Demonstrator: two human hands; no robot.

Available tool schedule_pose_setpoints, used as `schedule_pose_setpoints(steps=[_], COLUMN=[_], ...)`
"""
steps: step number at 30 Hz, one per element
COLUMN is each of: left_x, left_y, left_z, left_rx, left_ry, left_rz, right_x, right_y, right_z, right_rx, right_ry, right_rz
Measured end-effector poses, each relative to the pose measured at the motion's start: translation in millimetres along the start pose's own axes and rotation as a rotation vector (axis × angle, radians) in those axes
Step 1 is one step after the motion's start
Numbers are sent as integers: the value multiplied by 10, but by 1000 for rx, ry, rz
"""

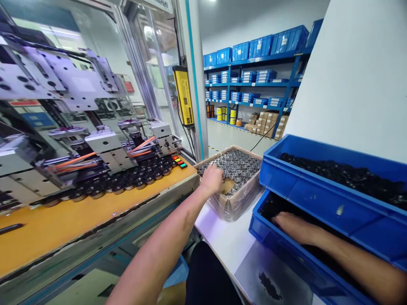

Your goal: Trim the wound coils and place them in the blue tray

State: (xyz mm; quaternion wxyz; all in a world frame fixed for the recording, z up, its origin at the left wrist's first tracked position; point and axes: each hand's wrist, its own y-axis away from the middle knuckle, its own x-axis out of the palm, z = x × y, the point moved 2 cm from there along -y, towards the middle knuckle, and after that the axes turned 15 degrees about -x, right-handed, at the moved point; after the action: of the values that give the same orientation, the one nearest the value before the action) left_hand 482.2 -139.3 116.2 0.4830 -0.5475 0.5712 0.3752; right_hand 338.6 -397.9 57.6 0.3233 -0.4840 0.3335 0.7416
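Note:
My left hand (212,178) reaches over the near left part of a plastic-lined carton (241,203). Its fingers curl down at the small metallic parts (241,163) packed inside; whatever they grip is hidden. My right hand (291,225) is inside the lower blue bin (270,237), at its left end, with fingers bent down among small black parts (269,207). The fingertips there are out of sight, so I cannot make out what they hold. Rows of black round pieces (117,186) stand on the machine's orange tabletop (104,216) to the left.
An upper blue bin (305,182) of black parts overhangs the lower one. The machine's metal fixtures (111,152) and coloured buttons (179,162) are at left. A black pen-like object (11,228) lies on the tabletop. Blue shelving (254,84) stands behind.

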Motion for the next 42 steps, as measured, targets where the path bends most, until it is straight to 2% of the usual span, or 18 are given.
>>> schedule_pose_setpoints(steps=[3, 6, 9, 11, 14, 17, 19, 21, 23, 24, 28, 31, 37, 42], left_x=[102, 138, 90, 26, -57, -44, 21, 107, 187, 213, 221, 201, 190, 204], left_y=[-104, -113, -30, 131, 615, 1314, 1766, 2113, 2328, 2391, 2474, 2478, 2452, 2399], left_z=[-13, -35, -79, -88, -19, 179, 355, 520, 620, 638, 561, 468, 287, 169], left_rx=[-44, -96, -133, -115, -31, 10, 11, 10, -26, -47, -91, -123, -65, -73], left_ry=[18, 91, 222, 342, 554, 763, 945, 1366, 1590, 1626, 1594, 1496, 1419, 1517], left_rz=[35, 33, 18, 17, 47, 104, 109, 123, 130, 132, 126, 100, 100, 116], right_x=[-39, -59, -53, -34, -8, -36, -116, -226, -320, -350, -336, -241, -98, -67], right_y=[-31, -54, -58, -46, -11, 29, 55, 78, 92, 92, 51, 16, 19, 25], right_z=[-8, -4, 8, -19, -140, -241, -191, 2, 331, 528, 1275, 1555, 1601, 1594], right_rx=[-36, -103, -165, -200, -232, -241, -253, -263, -312, -361, -692, -825, -885, -906], right_ry=[26, 34, 31, 16, -14, -8, 17, 52, 73, 71, -34, -128, -174, -181], right_rz=[4, -38, -76, -121, -260, -425, -566, -710, -813, -844, -853, -825, -801, -796])
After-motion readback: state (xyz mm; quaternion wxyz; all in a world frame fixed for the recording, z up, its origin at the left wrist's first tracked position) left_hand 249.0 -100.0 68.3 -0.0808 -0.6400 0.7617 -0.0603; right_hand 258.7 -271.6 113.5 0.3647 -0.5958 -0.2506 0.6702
